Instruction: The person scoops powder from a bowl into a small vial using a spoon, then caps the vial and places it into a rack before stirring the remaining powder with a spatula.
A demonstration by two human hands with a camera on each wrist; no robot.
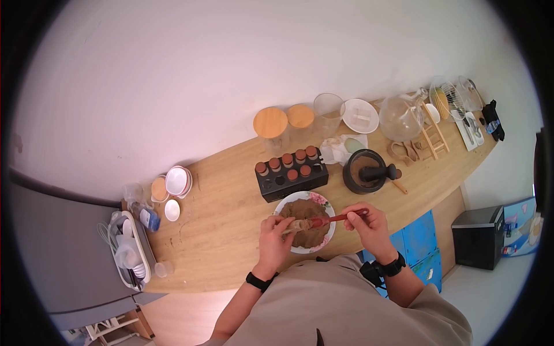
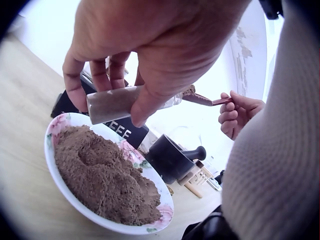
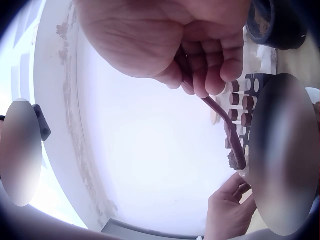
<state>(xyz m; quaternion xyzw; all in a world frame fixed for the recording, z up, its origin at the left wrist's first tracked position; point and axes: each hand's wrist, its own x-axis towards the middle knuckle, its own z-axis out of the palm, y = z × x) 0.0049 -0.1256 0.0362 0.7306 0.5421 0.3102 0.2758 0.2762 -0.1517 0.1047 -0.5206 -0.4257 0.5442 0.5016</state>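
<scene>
My left hand [image 1: 276, 236] [image 2: 150, 45] grips a small glass spice jar [image 2: 112, 104] [image 1: 293, 225], tilted on its side above a flowered white bowl [image 1: 284, 203] [image 2: 50, 165] heaped with brown powder [image 2: 100, 175]. My right hand [image 1: 369, 225] [image 3: 200, 45] holds a red spoon [image 1: 334, 219] [image 3: 227, 130] by its handle. The spoon's tip carries some powder and sits at the jar's mouth [image 2: 187, 92]. A black rack of cork-topped spice jars [image 1: 291, 173] stands just behind the bowl.
A black mortar with pestle [image 1: 369, 170] [image 2: 172, 157] sits right of the rack. Lidded jars [image 1: 271, 124], a glass [image 1: 328, 112], a glass jug [image 1: 401, 118] and a small wooden ladder [image 1: 434, 138] line the back. Small bowls [image 1: 178, 181] and a tray of white ware [image 1: 133, 256] lie left.
</scene>
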